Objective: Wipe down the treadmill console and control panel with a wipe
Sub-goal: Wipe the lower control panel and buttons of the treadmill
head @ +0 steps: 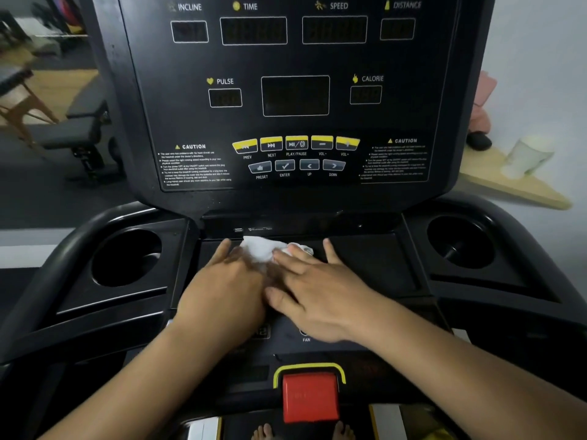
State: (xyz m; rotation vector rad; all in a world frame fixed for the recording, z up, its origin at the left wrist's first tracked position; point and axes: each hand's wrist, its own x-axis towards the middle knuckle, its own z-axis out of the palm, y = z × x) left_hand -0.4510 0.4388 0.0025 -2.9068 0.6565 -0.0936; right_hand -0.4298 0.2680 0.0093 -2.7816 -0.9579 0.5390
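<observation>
Well, a few things can go wrong here. Closest in, the red stop button (310, 396) sits just below the two arms, and a low arm can bump it. The right hand (320, 290) lies over the control panel (282, 346) by the FAN label (306, 339), so I think the heel of that hand can press a button by mistake. Both hands lie flat with straight fingers, the left hand (222, 290) and the right one pressing down on the white wipe (262, 249). They grip nothing, though the left fingers are blurry. The wipe is bunched up at the back of the flat tray (365, 258), right below a small port (238, 230). If the wipe is wet, water may get into that port. Farther up, wiping the console (295, 58) can push its buttons, though its windows look dark, so the machine is likely off. Now the count: two bare feet (263, 432), one red button, two hands, one wipe, two cup holders (127, 258), five yellow buttons (296, 143), four grey buttons (297, 166), two caution labels (190, 146), seven dark windows (295, 96), and one pale cup (527, 157) far off to the right.
</observation>
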